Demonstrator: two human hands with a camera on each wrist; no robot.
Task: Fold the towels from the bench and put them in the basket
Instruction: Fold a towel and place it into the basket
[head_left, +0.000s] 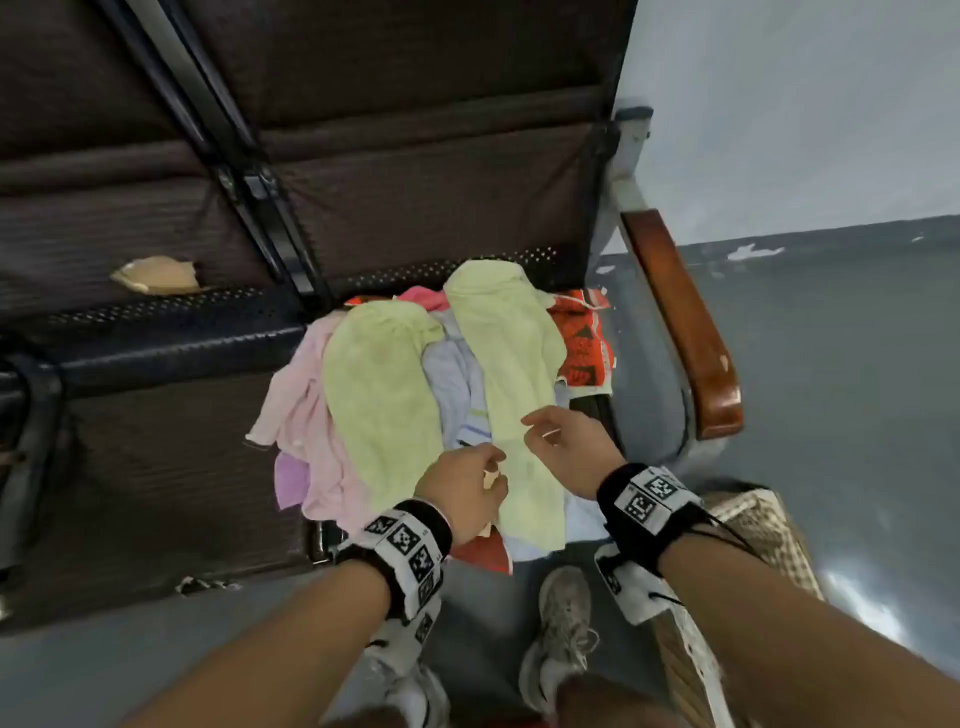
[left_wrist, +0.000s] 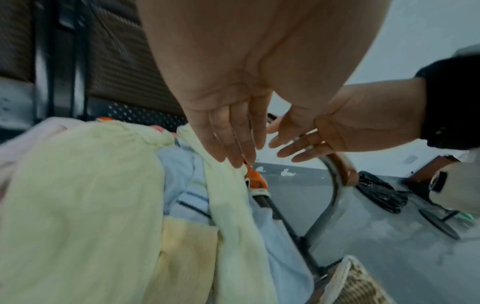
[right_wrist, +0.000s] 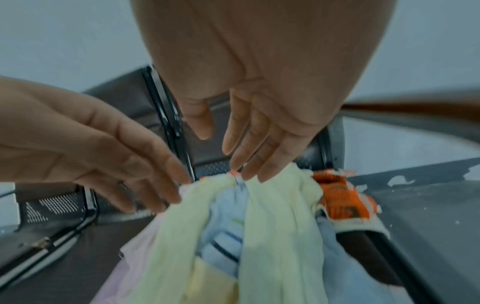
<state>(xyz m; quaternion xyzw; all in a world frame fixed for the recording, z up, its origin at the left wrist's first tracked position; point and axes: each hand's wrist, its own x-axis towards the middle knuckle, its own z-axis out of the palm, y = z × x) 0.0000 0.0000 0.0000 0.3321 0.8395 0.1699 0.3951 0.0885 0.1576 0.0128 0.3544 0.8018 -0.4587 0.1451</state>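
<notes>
Pale-green towel (head_left: 511, 364) lies as a long strip on the heap of towels on the desk (head_left: 156, 441), its long axis running from the backrest toward the person. Both hands hover over its near end, left hand (head_left: 462, 491) and right hand (head_left: 571, 447) close together, fingers straight and relaxed, gripping nothing. Only the left wrist view shows the wicker basket (left_wrist: 361, 288) clearly, on the floor beside the desk.

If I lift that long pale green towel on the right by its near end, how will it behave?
Probably floppy: the pale green towel drapes over the pile's bumps. Likely light, being thin cloth. It may drag the blue towel beneath, since they overlap.
</notes>
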